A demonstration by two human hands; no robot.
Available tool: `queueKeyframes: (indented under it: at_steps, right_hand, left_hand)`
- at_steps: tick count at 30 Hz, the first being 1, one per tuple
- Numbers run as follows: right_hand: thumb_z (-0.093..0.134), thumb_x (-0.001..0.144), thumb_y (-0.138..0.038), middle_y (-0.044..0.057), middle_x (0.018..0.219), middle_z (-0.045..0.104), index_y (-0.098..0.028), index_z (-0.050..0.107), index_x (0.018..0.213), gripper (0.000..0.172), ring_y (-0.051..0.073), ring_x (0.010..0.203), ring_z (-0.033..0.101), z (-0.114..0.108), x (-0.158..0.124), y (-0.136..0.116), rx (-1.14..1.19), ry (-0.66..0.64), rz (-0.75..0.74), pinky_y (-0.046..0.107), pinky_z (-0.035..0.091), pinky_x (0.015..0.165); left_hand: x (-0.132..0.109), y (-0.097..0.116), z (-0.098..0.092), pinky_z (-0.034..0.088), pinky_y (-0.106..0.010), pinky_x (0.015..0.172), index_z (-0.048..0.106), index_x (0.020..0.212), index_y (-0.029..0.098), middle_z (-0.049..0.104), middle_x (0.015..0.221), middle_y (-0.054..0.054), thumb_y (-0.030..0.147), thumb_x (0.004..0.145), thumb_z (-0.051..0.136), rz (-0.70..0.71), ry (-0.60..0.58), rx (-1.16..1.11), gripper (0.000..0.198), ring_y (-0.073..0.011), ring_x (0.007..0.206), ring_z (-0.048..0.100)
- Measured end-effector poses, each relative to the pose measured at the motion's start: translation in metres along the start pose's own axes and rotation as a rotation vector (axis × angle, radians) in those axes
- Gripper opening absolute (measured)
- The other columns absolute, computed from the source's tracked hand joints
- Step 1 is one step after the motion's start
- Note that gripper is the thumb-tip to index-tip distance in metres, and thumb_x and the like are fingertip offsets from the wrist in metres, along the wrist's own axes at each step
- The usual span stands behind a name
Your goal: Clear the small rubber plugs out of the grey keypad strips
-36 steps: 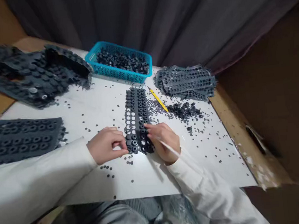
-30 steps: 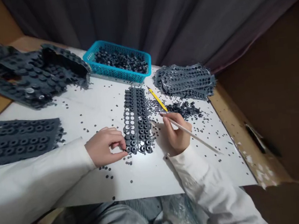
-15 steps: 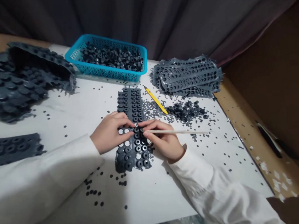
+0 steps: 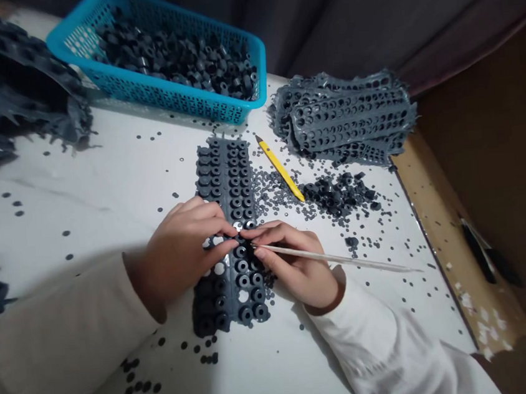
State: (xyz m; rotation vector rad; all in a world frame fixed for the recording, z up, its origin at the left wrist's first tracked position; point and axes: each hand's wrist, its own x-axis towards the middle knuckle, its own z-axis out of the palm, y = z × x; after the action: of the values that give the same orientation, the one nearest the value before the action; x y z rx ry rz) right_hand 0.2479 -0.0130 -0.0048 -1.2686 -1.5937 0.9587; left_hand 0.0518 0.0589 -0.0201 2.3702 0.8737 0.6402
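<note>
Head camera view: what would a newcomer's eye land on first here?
At the middle of the table, the left hand rests on a dark rubber strip studded with rings, while the right hand holds a thin stick with its tip at the strip. Behind them, a bright blue basket full of dark rings stands out.

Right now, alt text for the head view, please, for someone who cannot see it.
The right hand holds a thin stick, its tip on a dark rubber strip of rings, the left hand resting on it, on a white table. Beyond: a blue basket of rings, a yellow pencil, a stack of punched strips.
</note>
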Motion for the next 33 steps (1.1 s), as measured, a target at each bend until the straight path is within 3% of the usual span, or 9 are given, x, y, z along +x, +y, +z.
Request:
queueKeyframes:
  at_steps: [11,25,33]
  right_hand:
    - [0.063,0.084,-0.016,0.01,0.095,0.074,-0.02,0.064,0.085,0.004,0.019,0.091,0.069,0.0028,0.0011,-0.0012,-0.071,0.019,-0.082,0.035,0.056,0.081]
    - [0.061,0.086,-0.016,0.009,0.095,0.074,-0.021,0.063,0.087,0.005,0.018,0.09,0.069,0.004,0.0,0.0002,-0.078,0.02,-0.118,0.035,0.057,0.08]
    - [0.055,0.089,-0.014,0.009,0.096,0.072,-0.022,0.061,0.089,0.009,0.019,0.093,0.066,0.0041,0.0001,0.0023,-0.194,-0.051,-0.259,0.037,0.056,0.082]
  left_hand:
    - [0.0,0.0,0.002,0.039,-0.031,0.073,0.068,0.077,0.02,0.063,0.077,-0.002,0.029,0.086,0.059,0.026,0.045,0.037,0.016,-0.0181,0.078,0.053]
    - [0.0013,0.0025,0.0007,0.038,-0.032,0.074,0.069,0.075,0.021,0.064,0.076,-0.001,0.028,0.084,0.062,-0.011,0.009,0.036,0.013,-0.0187,0.08,0.052]
    - [0.0015,0.0013,0.0012,0.038,-0.032,0.072,0.069,0.075,0.021,0.064,0.077,-0.001,0.026,0.083,0.062,0.003,0.018,0.041,0.012,-0.0181,0.078,0.053]
